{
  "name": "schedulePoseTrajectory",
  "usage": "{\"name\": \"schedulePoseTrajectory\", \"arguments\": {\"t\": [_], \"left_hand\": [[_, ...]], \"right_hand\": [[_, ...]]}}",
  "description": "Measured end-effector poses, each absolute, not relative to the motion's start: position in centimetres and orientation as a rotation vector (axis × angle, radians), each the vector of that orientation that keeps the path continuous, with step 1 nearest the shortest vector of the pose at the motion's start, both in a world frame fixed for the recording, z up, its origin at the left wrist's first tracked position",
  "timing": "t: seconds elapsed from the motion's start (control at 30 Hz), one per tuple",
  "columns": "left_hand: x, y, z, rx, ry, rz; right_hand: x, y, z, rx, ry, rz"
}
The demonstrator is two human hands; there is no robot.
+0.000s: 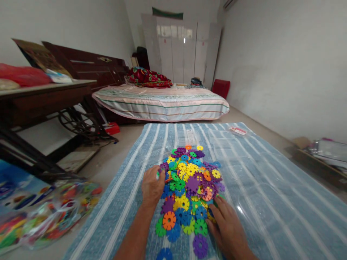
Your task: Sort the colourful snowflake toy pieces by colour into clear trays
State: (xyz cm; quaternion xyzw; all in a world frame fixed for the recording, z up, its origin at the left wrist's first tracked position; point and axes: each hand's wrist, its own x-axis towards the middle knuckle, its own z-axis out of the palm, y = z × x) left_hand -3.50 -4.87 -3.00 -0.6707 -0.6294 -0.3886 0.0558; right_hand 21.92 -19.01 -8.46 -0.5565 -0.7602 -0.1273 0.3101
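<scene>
A heap of colourful plastic notched discs (192,169) lies on a blue-and-white striped cloth (130,173). At the heap's left edge is my left hand (152,185), its fingers curled and the thumb close to them. A bit of a green notched disc (158,174) shows between thumb and fingers; the fingertips are partly hidden. On the heap's lower right, my right hand (227,223) rests with fingers apart, touching discs at the edge. Near it lie a purple disc (200,246) and a green disc (201,227). An orange disc (169,220) lies at the lower left of the heap.
Clear plastic sheeting (255,180) covers the cloth's right side, with a red-and-white label (238,131) at the far corner. Bags of colourful pieces (62,207) sit on the left. A sewing-machine table (48,86), a bed (162,103) and a box (322,162) stand around.
</scene>
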Motion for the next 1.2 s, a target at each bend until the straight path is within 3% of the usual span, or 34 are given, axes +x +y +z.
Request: {"name": "schedulePoseTrajectory", "arguments": {"t": [0.5,0.87,1.2], "left_hand": [[-4.9,-4.3,-4.3,-2.08,-2.177,-0.988],[-4.4,-4.9,-4.0,-2.124,-2.127,-1.065],[-4.5,-4.7,-4.4,-2.032,-2.096,-1.165]], "right_hand": [[20.6,-19.0,-7.7,-1.226,-1.971,-0.234],[22.4,-18.8,-7.9,-1.358,-1.784,-0.04],[23.3,-18.3,-8.3,-1.367,-1.769,-0.105]]}}
